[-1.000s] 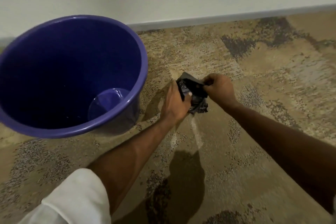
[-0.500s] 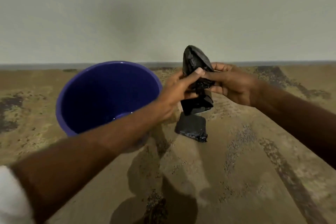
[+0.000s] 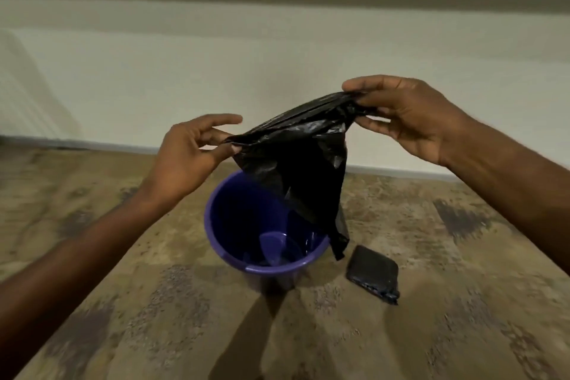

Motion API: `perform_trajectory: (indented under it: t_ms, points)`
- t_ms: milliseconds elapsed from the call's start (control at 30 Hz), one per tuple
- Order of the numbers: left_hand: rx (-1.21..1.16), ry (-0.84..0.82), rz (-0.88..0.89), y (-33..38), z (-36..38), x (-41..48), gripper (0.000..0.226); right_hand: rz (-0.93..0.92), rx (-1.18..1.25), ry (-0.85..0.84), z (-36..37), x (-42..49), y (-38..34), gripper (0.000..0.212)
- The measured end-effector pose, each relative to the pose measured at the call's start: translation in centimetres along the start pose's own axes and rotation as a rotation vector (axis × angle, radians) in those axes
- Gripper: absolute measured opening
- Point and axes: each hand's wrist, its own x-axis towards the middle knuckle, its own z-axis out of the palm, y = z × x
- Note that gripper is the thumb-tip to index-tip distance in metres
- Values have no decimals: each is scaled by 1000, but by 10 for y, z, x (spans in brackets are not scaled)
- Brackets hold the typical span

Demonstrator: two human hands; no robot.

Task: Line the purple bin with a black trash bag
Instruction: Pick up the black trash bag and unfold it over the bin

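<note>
A black trash bag (image 3: 303,163) hangs unfolded in the air between my hands, its lower end drooping in front of the bin's right rim. My left hand (image 3: 191,151) pinches the bag's left top corner with thumb and fingers. My right hand (image 3: 407,114) grips the right top corner, held higher. Below them the purple bin (image 3: 234,253) stands upright on the carpet, open and with nothing inside.
A folded pack of black bags (image 3: 373,274) lies on the patterned carpet (image 3: 154,302) just right of the bin. A pale wall with a baseboard (image 3: 401,171) runs behind the bin.
The bag went from a folded wad held close between my hands to spread out and hanging. My hands rose and moved apart, and the view lifted away from the floor.
</note>
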Motion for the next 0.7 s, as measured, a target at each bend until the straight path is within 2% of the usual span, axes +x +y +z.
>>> perform_trajectory:
  t_ms: [167, 267, 333, 400, 500, 567, 633, 700]
  points:
    - [90, 32, 22, 16, -32, -23, 57, -178, -33, 35, 38, 9, -34, 29]
    - [196, 25, 61, 41, -44, -25, 87, -263, -97, -32, 62, 9, -51, 28]
    - [240, 88, 89, 65, -45, -21, 89, -319, -151, -102, 78, 7, -58, 29]
    - [282, 117, 115, 81, -44, -14, 76, -387, -194, -169, 93, 5, -66, 30]
    - [343, 155, 185, 88, -47, -10, 31, -533, -278, -178, 107, 3, -76, 32]
    - [324, 214, 199, 83, -57, -13, 22, -683, -460, -123, 114, 2, -82, 32]
    - [225, 269, 137, 73, -64, -20, 21, -843, -673, -77, 119, 0, -84, 31]
    - [-62, 341, -23, 63, -61, -30, 12, -943, -837, -51, 123, -2, -81, 28]
